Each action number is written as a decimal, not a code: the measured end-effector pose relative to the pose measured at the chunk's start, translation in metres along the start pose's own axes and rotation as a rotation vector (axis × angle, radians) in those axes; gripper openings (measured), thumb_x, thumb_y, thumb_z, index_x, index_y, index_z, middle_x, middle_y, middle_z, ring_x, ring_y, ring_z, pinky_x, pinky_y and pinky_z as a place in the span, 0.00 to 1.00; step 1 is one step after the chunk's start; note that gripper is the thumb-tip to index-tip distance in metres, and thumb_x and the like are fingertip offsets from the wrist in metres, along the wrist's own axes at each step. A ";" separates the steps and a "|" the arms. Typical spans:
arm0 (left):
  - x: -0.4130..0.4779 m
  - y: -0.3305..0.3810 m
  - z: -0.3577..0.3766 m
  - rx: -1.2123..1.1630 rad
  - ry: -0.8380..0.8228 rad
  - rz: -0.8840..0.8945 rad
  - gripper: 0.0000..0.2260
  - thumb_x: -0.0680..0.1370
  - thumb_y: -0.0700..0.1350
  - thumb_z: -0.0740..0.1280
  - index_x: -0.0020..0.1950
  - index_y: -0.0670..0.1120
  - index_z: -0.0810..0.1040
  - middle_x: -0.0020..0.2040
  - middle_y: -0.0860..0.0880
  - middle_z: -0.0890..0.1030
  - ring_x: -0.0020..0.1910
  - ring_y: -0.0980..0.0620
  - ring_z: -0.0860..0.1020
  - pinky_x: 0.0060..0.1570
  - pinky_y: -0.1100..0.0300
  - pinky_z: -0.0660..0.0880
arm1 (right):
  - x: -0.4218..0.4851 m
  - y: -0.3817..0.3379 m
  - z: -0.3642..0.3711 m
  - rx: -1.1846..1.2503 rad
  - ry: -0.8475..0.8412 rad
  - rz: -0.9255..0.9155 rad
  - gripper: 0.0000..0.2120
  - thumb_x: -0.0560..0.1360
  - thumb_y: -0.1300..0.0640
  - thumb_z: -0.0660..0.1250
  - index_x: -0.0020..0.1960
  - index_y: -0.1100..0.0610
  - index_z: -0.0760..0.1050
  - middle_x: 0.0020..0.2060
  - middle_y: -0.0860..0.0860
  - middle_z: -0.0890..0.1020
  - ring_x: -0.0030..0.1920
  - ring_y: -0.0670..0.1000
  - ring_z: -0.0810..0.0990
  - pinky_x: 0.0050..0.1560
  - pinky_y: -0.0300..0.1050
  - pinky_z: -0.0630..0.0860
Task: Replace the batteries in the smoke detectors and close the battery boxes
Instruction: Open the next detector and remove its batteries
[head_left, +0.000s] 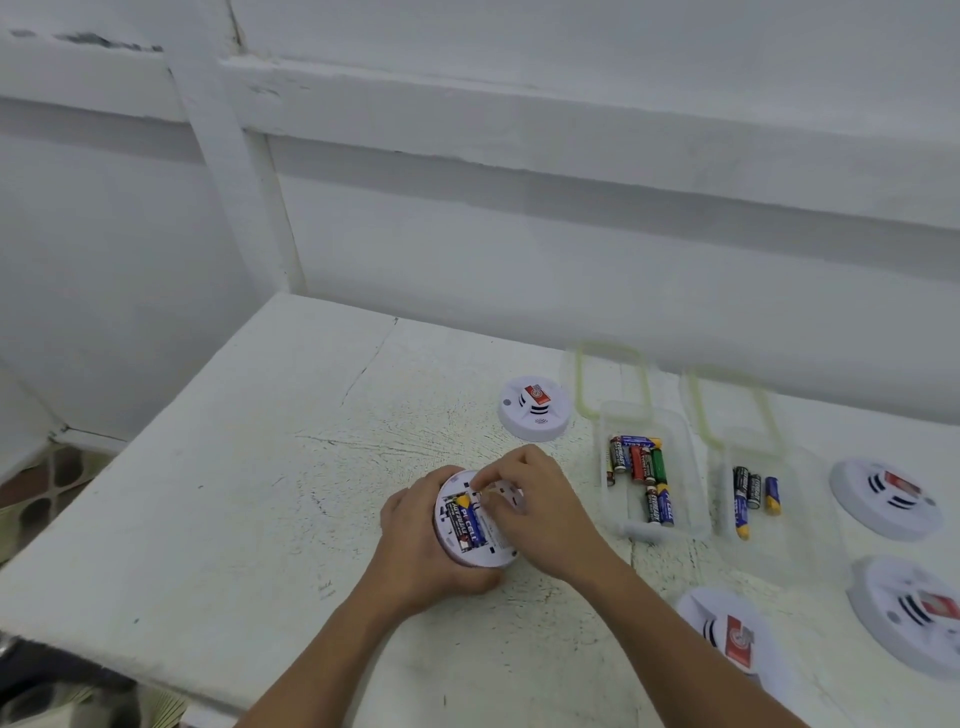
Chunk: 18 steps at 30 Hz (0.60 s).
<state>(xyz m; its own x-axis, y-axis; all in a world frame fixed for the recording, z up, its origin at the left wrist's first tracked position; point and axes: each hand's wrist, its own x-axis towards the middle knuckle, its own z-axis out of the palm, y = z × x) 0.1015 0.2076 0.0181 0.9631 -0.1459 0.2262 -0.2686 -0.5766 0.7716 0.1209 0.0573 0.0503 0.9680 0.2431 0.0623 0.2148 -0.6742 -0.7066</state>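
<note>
white painted table (291, 467), cracked and worn, seen from above by a person working with two bare hands. the left hand (415, 551) cups a round white detector (467, 519) from its left side, fingers curled around the rim and underside, holding it back-up and tilted toward the camera. its battery box is open, and two batteries (465, 522) lie side by side in it, their long axes running roughly away from the person, leaning a little left at the far end. the right hand (530, 499) rests over the right half of the detector, nearer to the box than the left, fingertips (485, 480) drawn together at the far right corner of the box, just beside the far ends of the batteries; whether they pinch a small part or only press there is too small to tell. no battery box lid can be made out. judging by this, the batteries sit just left of and below the right fingertips, so closing the box would likely fall to that hand. to the right stand two clear tubs: the nearer tub (649, 519) holds a mixed heap of batteries, the further tub (727, 519) only a few. four more detectors lie face up: one (535, 410) beyond the hands, three (883, 499) at the right edge.
</note>
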 end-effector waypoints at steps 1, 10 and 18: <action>0.001 0.005 -0.001 -0.067 -0.006 0.021 0.27 0.57 0.59 0.75 0.53 0.70 0.69 0.44 0.57 0.78 0.45 0.58 0.78 0.47 0.55 0.77 | -0.003 -0.002 -0.004 0.010 -0.001 -0.018 0.07 0.76 0.57 0.65 0.51 0.48 0.79 0.49 0.47 0.71 0.56 0.46 0.68 0.56 0.36 0.66; 0.015 0.052 0.006 -0.181 -0.066 0.259 0.31 0.58 0.54 0.75 0.57 0.66 0.67 0.50 0.60 0.73 0.51 0.52 0.74 0.48 0.59 0.74 | -0.029 -0.010 -0.058 -0.069 0.087 -0.106 0.06 0.77 0.53 0.65 0.53 0.48 0.77 0.46 0.43 0.70 0.54 0.43 0.66 0.54 0.33 0.65; 0.035 0.096 0.043 -0.167 -0.171 0.315 0.25 0.57 0.51 0.74 0.51 0.54 0.71 0.47 0.55 0.73 0.48 0.52 0.72 0.44 0.57 0.72 | -0.045 0.008 -0.101 -0.083 0.196 -0.090 0.03 0.73 0.60 0.63 0.43 0.53 0.72 0.35 0.45 0.72 0.38 0.46 0.70 0.38 0.39 0.68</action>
<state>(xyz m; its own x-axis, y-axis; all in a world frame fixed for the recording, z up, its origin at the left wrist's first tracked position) 0.1101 0.1127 0.0743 0.8182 -0.4348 0.3761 -0.5373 -0.3458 0.7692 0.0925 -0.0294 0.1136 0.9494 0.1700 0.2640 0.3034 -0.7133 -0.6318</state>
